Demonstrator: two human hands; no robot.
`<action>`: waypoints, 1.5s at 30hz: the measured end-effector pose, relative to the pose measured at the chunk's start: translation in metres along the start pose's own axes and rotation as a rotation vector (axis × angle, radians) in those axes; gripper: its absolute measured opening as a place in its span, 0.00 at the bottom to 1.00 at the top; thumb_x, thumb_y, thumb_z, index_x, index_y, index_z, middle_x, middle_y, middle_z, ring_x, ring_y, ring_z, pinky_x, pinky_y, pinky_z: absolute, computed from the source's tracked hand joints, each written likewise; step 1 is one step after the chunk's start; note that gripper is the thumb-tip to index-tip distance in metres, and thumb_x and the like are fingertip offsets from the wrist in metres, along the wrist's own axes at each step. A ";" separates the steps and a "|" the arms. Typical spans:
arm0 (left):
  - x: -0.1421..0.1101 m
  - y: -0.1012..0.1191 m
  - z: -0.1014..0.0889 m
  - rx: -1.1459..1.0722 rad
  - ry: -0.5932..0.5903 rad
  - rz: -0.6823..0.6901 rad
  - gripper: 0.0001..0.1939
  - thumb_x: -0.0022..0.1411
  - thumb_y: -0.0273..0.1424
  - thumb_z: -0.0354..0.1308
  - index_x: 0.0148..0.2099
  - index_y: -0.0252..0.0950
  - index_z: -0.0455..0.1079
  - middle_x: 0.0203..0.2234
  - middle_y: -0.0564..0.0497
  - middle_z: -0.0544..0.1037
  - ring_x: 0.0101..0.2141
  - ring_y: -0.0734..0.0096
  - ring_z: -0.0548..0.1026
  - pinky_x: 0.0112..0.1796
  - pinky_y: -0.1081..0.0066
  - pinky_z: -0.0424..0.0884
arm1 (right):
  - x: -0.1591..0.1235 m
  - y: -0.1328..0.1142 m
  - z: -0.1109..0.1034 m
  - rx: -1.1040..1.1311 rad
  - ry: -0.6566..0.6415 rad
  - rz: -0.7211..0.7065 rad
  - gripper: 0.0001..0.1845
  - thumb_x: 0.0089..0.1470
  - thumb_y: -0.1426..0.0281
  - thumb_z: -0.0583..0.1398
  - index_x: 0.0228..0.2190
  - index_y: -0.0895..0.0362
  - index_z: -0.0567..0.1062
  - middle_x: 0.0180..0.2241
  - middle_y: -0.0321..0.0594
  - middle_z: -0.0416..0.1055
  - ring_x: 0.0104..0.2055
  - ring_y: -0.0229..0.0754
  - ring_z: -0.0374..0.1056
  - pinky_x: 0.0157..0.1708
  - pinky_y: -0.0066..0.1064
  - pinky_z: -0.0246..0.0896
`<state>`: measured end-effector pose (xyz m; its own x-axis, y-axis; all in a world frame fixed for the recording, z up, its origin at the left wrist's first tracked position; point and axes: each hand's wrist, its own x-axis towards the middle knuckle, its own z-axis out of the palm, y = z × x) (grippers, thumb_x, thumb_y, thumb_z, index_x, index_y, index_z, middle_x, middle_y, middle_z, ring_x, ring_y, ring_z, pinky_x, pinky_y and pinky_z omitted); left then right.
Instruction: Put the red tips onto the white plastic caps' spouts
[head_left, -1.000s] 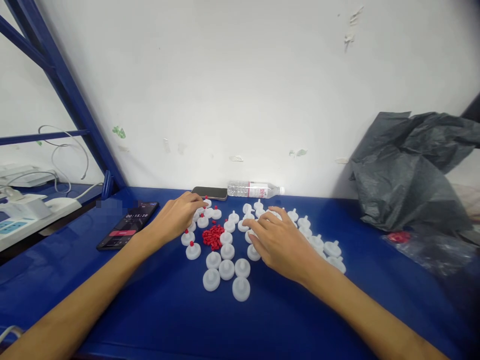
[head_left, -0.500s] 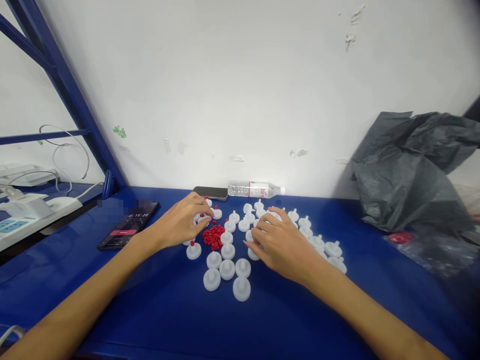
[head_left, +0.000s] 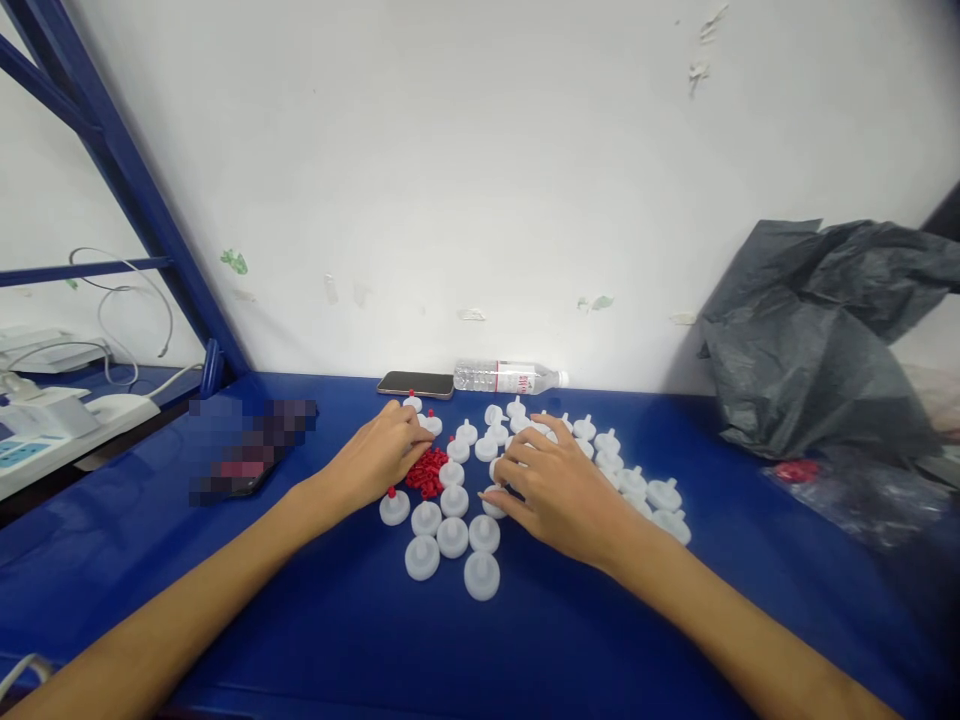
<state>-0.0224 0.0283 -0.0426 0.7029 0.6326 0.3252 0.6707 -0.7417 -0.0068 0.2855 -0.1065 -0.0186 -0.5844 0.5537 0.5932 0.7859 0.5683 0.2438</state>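
My left hand [head_left: 380, 452] is at the upper left edge of a heap of small red caps [head_left: 426, 474]. Its fingers are bent, thumb and fingertips slightly apart, and I see nothing between them. Around it stand round white plastic caps with a stem, several of them red-tipped, such as the near red-tipped white cap [head_left: 394, 507] and one behind the fingers [head_left: 430, 423]. My right hand [head_left: 553, 482] lies palm down over the group of plain white caps, fingers spread and curved, thumb reaching left over one white cap [head_left: 493, 502]. The caps under the palm are hidden.
Against the wall lie a phone [head_left: 416, 384] and a clear water bottle [head_left: 510, 377] on its side. A blurred-out phone [head_left: 259, 455] is at left, beside a power strip [head_left: 82, 435]. A grey plastic bag [head_left: 817, 340] and a clear bag with red pieces [head_left: 855, 500] are at right.
My left hand has come down a little and right, from a red-tipped white cap to the red heap. The near red-tipped cap has shifted slightly right. My right hand has hardly moved.
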 end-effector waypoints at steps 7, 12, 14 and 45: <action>0.002 0.002 0.002 0.096 -0.081 -0.057 0.17 0.89 0.24 0.60 0.53 0.41 0.92 0.47 0.44 0.83 0.51 0.50 0.79 0.48 0.59 0.74 | 0.003 0.000 -0.001 -0.001 0.034 -0.017 0.09 0.77 0.65 0.79 0.41 0.49 0.87 0.37 0.31 0.92 0.38 0.45 0.87 0.64 0.46 0.81; 0.003 -0.001 0.001 0.112 -0.103 -0.084 0.17 0.89 0.24 0.63 0.57 0.44 0.94 0.47 0.45 0.84 0.52 0.49 0.80 0.50 0.60 0.77 | 0.003 0.000 0.004 0.014 0.049 0.005 0.06 0.81 0.73 0.72 0.47 0.48 0.86 0.37 0.27 0.93 0.35 0.43 0.88 0.66 0.44 0.80; 0.004 -0.001 0.000 0.107 -0.101 -0.084 0.16 0.88 0.24 0.64 0.56 0.45 0.94 0.47 0.45 0.85 0.52 0.50 0.80 0.52 0.59 0.78 | 0.003 0.000 0.007 0.022 0.073 0.011 0.07 0.81 0.74 0.71 0.49 0.49 0.85 0.38 0.27 0.93 0.36 0.43 0.89 0.67 0.43 0.80; -0.009 0.058 -0.023 -0.195 0.500 0.365 0.15 0.87 0.24 0.68 0.64 0.50 0.88 0.43 0.52 0.95 0.41 0.61 0.89 0.47 0.57 0.81 | 0.001 -0.003 -0.002 0.018 0.236 0.153 0.03 0.72 0.68 0.76 0.46 0.50 0.94 0.37 0.38 0.88 0.39 0.51 0.83 0.52 0.45 0.80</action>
<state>0.0048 -0.0250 -0.0239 0.6508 0.1868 0.7359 0.3207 -0.9462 -0.0434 0.2831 -0.1094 -0.0174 -0.3942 0.4781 0.7849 0.8565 0.5006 0.1252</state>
